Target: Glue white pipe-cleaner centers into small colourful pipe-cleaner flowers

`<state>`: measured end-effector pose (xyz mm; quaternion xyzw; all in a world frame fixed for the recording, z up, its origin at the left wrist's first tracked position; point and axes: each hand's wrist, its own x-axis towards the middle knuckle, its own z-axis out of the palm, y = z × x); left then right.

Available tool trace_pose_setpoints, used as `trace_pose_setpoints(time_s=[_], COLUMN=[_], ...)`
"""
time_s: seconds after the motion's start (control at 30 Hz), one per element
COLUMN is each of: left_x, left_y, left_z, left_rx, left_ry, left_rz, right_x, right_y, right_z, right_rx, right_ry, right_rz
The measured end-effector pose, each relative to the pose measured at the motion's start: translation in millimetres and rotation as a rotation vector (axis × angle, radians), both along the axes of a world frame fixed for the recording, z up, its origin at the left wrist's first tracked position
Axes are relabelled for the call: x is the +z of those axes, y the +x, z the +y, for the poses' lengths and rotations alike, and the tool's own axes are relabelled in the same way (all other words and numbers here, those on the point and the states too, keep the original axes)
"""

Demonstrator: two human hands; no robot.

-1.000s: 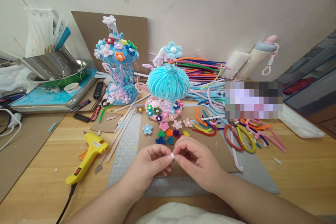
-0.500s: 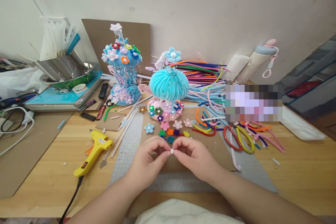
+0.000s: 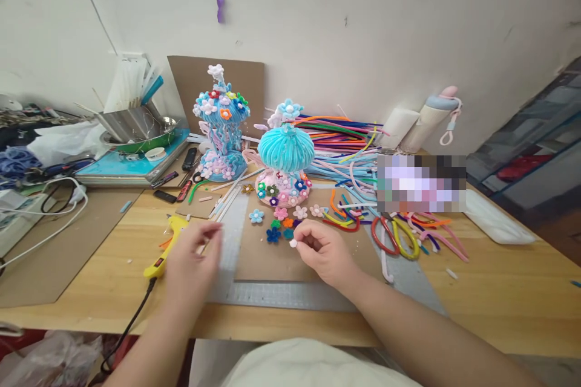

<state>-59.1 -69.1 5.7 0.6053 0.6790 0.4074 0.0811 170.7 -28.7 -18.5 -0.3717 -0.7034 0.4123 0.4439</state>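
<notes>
My right hand (image 3: 323,251) is closed in a pinch on a small white fluffy ball (image 3: 293,243), above the brown cardboard (image 3: 290,269). My left hand (image 3: 193,263), blurred by motion, is empty with thumb and fingers apart. It hovers at the yellow glue gun (image 3: 157,266), covering part of it. Beyond my right hand lie several pipe-cleaner flowers, among them a light blue one (image 3: 256,216) and a dark blue one (image 3: 273,235). Behind them stands a turquoise pompom-topped piece (image 3: 285,150) on a pink flowered base (image 3: 267,199).
A taller blue flowered piece (image 3: 222,115) stands back left, near a metal pot (image 3: 131,121). Red-and-yellow-handled scissors (image 3: 385,237) lie right of the cardboard. Bundles of pipe cleaners (image 3: 336,127) fill the back. The gun's black cord (image 3: 140,308) hangs over the front edge.
My left hand has let go of the white ball and swung left to the glue gun. My right hand keeps the ball. The view has shifted slightly.
</notes>
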Motion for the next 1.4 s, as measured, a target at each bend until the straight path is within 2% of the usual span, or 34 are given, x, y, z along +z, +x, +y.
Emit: trace_pose_setpoints(time_s=[0.07,0.1,0.13,0.2,0.3,0.37,0.43,0.5,0.57,0.6,0.63,0.73,0.8,0.9,1.07,1.13,1.23,1.33,1.4], left_x=[-2.2,-4.8,-8.2,-15.9,-22.8,-20.0,-10.5,3.3,17.7,23.9,28.6,32.5,26.9,13.9,-4.3,-10.6,-16.5,-16.5,-15.3], left_y=[-33,-47,-60,-76,-85,-88,-91,-94,-95,-93,-90,-71,-53,-27,-1,5,13,20,21], left_z=[-9,-13,-16,-19,-17,-15,-15,-17,-20,-22,-25,-32,-38,-45,-51,-53,-55,-57,-57], left_rx=[0.231,0.285,0.313,0.312,0.268,0.25,0.248,0.309,0.359,0.346,0.271,-0.044,-0.219,-0.366,-0.424,-0.371,-0.215,-0.091,-0.058], left_ry=[-0.078,-0.149,-0.237,-0.399,-0.534,-0.549,-0.513,-0.438,-0.358,-0.316,-0.278,-0.198,-0.263,-0.3,-0.384,-0.408,-0.41,-0.342,-0.3], left_rz=[0.319,0.484,0.595,0.668,0.588,0.514,0.436,0.309,0.06,-0.129,-0.354,-1.026,-1.233,-1.281,-1.189,-1.09,-1.028,-1.031,-0.997], right_x=[1.1,1.4,1.5,1.3,1.1,1.5,2.2,2.8,3.1,3.0,2.7,0.9,-0.2,0.2,5.7,7.5,7.2,4.8,3.9], right_y=[3,4,5,7,10,10,10,10,9,9,8,7,7,7,7,7,6,6,6], right_z=[-2,-3,-4,-6,-7,-6,-4,-2,-1,0,0,0,-1,-3,-9,-11,-13,-13,-12], right_rx=[0.004,0.01,0.018,0.035,0.034,0.005,-0.034,-0.069,-0.097,-0.108,-0.116,-0.122,-0.11,-0.078,-0.063,-0.042,-0.014,-0.005,-0.007], right_ry=[0.036,0.072,0.122,0.248,0.367,0.378,0.38,0.372,0.36,0.352,0.347,0.348,0.349,0.359,0.39,0.407,0.447,0.484,0.488], right_rz=[0.029,0.043,0.053,0.058,0.024,0.012,0.018,0.019,0.016,0.015,0.015,0.019,0.019,0.019,0.008,-0.012,-0.043,-0.037,-0.028])
